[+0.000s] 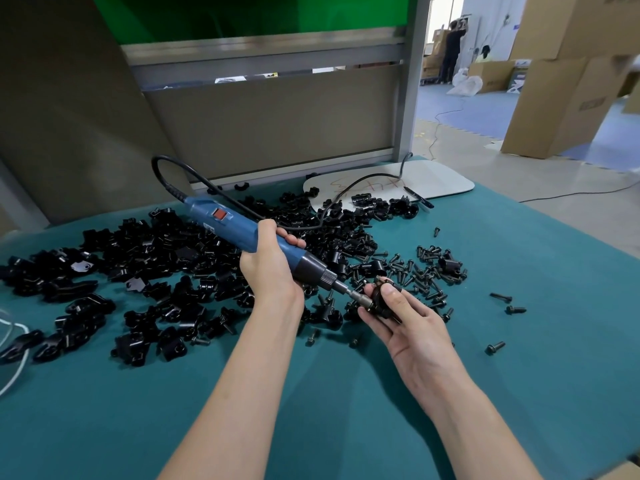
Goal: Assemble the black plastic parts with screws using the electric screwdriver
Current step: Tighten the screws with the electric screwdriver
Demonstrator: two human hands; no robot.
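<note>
My left hand grips the blue electric screwdriver around its body, tip pointing down to the right. Its metal bit meets a black plastic part that my right hand holds between thumb and fingers just above the table. A large heap of black plastic parts covers the left and middle of the green table. Loose black screws lie scattered behind and right of my right hand.
The screwdriver's black cable loops back over the heap toward a white board at the far table edge. A grey partition stands behind the table. Cardboard boxes sit on the floor to the right. A white cord lies at the left edge.
</note>
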